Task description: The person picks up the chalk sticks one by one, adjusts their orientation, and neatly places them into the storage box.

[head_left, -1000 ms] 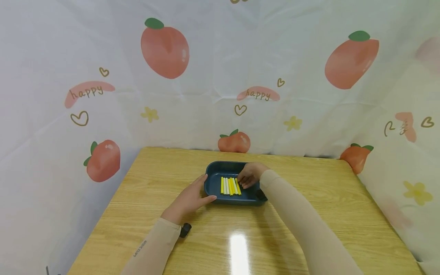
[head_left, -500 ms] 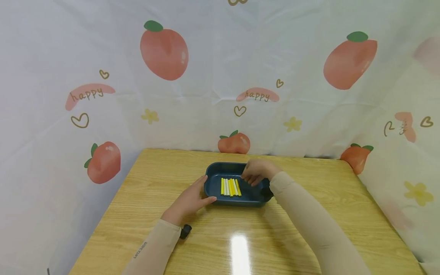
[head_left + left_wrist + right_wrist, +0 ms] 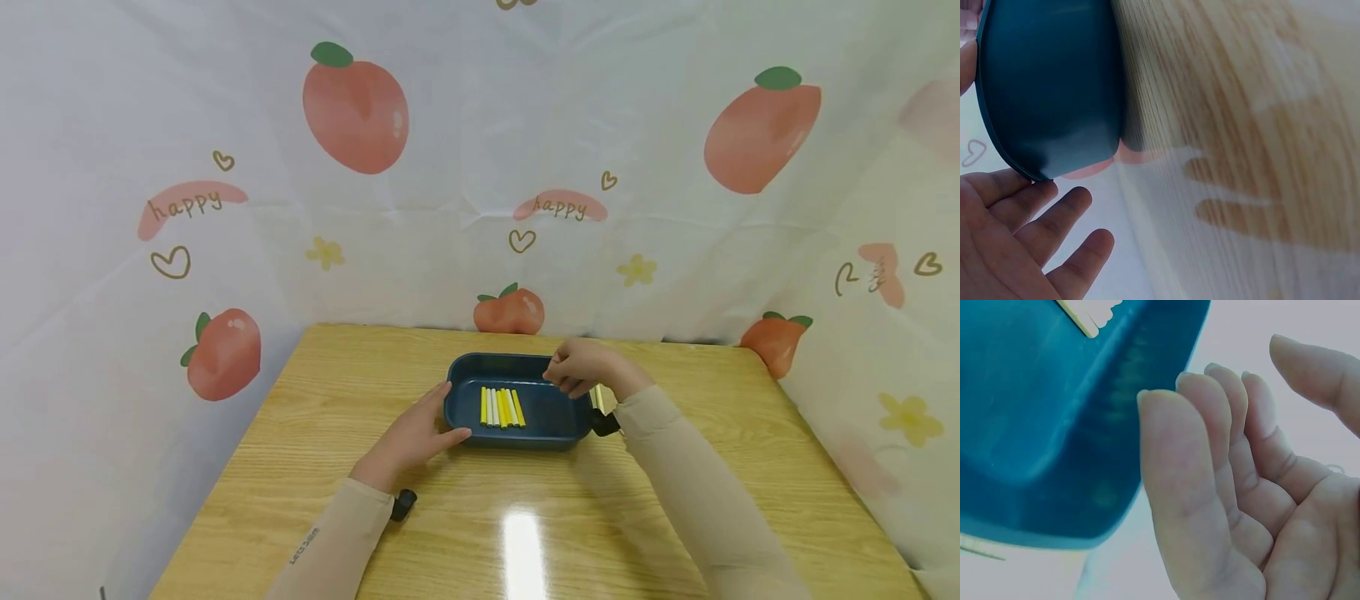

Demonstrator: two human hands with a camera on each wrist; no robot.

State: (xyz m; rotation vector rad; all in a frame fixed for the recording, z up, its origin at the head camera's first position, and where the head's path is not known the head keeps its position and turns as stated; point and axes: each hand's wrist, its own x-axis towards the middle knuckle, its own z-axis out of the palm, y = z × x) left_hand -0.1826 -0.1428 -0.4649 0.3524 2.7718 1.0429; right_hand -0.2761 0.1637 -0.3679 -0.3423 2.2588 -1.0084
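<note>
A dark blue rectangular tray sits on the table. Inside it, towards the left, several slim yellow and white sticks lie side by side; their ends also show at the top of the right wrist view. My left hand spans the tray's left end, thumb at the near rim and fingertips at the far one. In the left wrist view the fingers are spread, some touching the rim. My right hand hovers over the tray's right end. Its fingers are loosely bent, thumb apart, holding nothing.
The wooden table extends round the tray. A white cloth printed with peaches hangs behind and at both sides. A pale yellow patch shows between the tray's right end and my right wrist; what it is, I cannot tell. Black wrist cameras sit below both wrists.
My right hand has drawn away from the sticks, moving right and slightly upward towards the tray's right end. My left hand, the tray and the sticks look the same.
</note>
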